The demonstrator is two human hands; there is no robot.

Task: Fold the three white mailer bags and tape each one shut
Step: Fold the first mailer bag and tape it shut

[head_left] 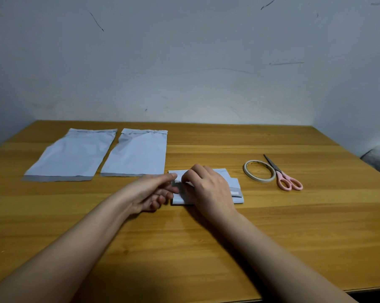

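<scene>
Two white mailer bags lie flat side by side at the back left of the wooden table (206,237): one on the far left (71,155), one beside it (137,153). A third mailer bag (236,189), folded into a small packet, lies in the middle. My right hand (208,186) rests on top of it with fingertips pressing near its left end. My left hand (154,190) touches the packet's left edge, thumb and fingers pinching there. A roll of tape (259,171) and pink-handled scissors (283,176) lie to the right of the packet.
The table's back edge meets a pale wall (184,62). The table's right edge runs diagonally past the scissors, with a grey object (379,158) beyond it. Bare wood stretches across the front of the table under my forearms.
</scene>
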